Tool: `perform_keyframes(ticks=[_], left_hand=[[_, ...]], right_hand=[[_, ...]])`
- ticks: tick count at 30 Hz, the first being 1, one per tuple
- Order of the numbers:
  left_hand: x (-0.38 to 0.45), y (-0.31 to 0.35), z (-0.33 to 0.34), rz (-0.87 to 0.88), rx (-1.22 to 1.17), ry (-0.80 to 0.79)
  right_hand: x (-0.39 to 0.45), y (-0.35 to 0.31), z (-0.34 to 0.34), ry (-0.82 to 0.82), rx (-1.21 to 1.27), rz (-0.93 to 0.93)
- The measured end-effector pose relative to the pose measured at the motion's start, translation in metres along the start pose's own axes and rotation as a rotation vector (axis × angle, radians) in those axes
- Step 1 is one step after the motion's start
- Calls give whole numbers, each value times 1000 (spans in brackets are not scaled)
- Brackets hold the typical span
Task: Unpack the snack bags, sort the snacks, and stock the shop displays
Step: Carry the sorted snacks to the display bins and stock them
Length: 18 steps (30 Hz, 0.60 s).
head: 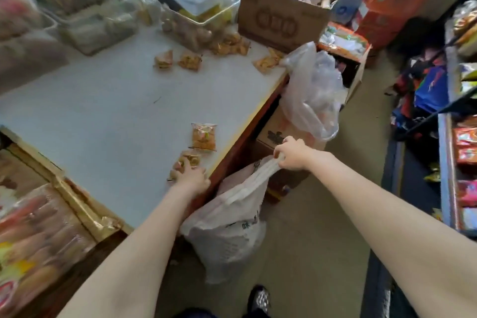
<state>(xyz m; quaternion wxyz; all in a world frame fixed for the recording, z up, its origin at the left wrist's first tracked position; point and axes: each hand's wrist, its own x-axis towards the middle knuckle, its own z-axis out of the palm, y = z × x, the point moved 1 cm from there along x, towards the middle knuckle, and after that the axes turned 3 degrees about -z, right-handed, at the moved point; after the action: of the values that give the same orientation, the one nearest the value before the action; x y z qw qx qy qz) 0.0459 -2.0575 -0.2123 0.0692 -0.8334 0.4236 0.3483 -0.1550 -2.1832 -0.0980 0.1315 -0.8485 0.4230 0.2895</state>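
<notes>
Your right hand (293, 153) grips the handles of the white bag (229, 217) hanging beside the table (103, 100). Your left hand (192, 175) curls over 1 snack packet (187, 161) at the table's edge. Hold the bag mouth wide and drop packets clear of the edge.
</notes>
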Motion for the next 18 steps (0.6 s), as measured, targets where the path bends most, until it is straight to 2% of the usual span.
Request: perform_keyframes(ticks=[4, 8, 13, 18], left_hand=[[8, -4, 2, -90, -69, 101], [20, -1, -12, -133, -194, 216], [47, 31, -36, -176, -324, 261], [83, 61, -57, -240, -343, 203]], right_hand=[[25, 30, -21, 5, -18, -55], [56, 29, -36, 30, -30, -125], [103, 13, -43, 55, -9, -218], [150, 19, -47, 55, -15, -315]])
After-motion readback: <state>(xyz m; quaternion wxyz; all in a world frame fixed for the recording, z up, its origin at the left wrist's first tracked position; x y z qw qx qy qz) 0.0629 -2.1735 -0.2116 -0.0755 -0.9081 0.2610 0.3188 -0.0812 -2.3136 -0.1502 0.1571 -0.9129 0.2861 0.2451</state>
